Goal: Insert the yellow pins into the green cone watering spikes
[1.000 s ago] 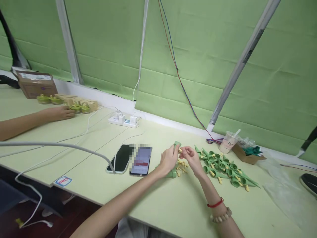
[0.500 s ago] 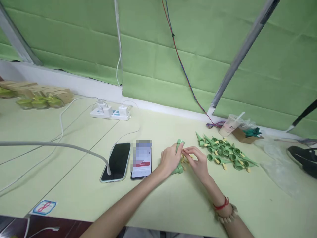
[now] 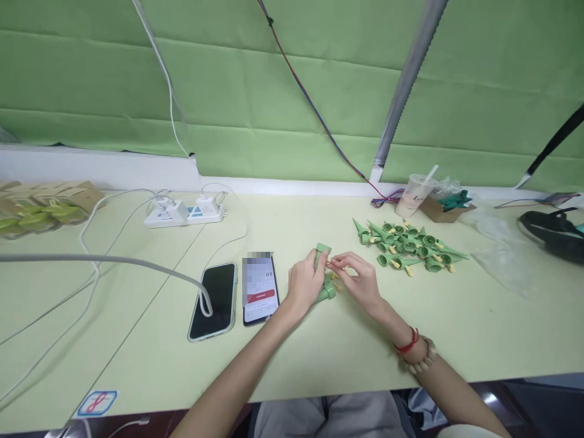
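Observation:
My left hand grips a green cone-shaped plastic piece upright, just above the pale green table. My right hand pinches a small yellow part against the side of that cone. More green cones and yellow bits lie on the table under my hands, partly hidden by them. A pile of assembled green cones with yellow parts lies to the right of my hands.
Two phones lie left of my hands, one on a grey cable. A white power strip sits further back. A plastic cup, a small cardboard box, clear bags and a black object are at the right.
The view has swung right and down, so the other person's arm at the left has left the picture. My hands stay together on the green cone and the yellow part.

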Demonstrator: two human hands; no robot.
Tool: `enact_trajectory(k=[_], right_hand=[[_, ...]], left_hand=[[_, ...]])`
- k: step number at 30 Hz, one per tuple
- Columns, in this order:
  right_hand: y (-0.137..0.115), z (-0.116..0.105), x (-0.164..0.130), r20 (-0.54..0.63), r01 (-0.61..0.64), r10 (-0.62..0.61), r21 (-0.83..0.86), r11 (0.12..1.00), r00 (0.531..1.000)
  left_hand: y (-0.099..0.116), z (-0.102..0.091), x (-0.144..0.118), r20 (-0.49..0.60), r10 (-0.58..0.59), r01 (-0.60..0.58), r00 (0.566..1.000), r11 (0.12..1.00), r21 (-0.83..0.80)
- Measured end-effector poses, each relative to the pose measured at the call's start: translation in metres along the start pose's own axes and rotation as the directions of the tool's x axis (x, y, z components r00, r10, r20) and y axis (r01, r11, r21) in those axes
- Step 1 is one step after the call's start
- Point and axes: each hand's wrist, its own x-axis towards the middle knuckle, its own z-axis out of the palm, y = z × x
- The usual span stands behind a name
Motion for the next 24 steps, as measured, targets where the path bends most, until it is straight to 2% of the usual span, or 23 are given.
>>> enact_trajectory(k=[2,3,6,8,10,15,20,24], right_hand=[[-0.0025,-0.0015,-0.0006,-0.007,0.092,-0.093,-0.075,0.993,0.996],[-0.0036,-0.0021,-0.0003,-0.013,0.087,-0.088,-0.08,0.993,0.996],[-0.0039,-0.0019,0.0026,-0.015,-0.098,0.098,0.016,0.995,0.995],[-0.0014,-0.0005,0.004,0.047,-0.247,0.243,0.122,0.961,0.969],[0.0016,0.0012,0.0038,0.09,-0.337,0.325,0.188,0.923,0.941],[0.0024,0.0022,0.0023,0.005,-0.291,0.295,0.18,0.94,0.956],[0.0,-0.0017,0.0058,0.098,-0.371,0.359,0.151,0.916,0.928],[0.0019,-0.0041,0.0081,0.067,-0.356,0.35,0.118,0.927,0.934]], left_hand=[[-0.0015,0.0018,0.0,-0.012,-0.006,0.005,1.0,0.998,-0.065],[-0.0021,0.0027,-0.0001,-0.022,-0.006,0.004,1.0,0.996,-0.092],[-0.0029,0.0044,-0.0008,-0.058,0.014,-0.021,0.998,0.993,-0.12],[-0.0028,0.0052,-0.0011,-0.07,0.029,-0.036,0.997,0.994,-0.103],[-0.0027,0.0061,-0.0013,-0.071,0.027,-0.033,0.997,0.996,-0.084],[-0.0026,0.0074,-0.0016,-0.06,-0.001,-0.006,0.998,0.994,-0.111],[-0.0029,0.0077,-0.0019,-0.077,-0.002,-0.009,0.997,0.989,-0.148],[-0.0049,0.0092,-0.0002,-0.073,-0.012,0.0,0.997,0.986,-0.165]])
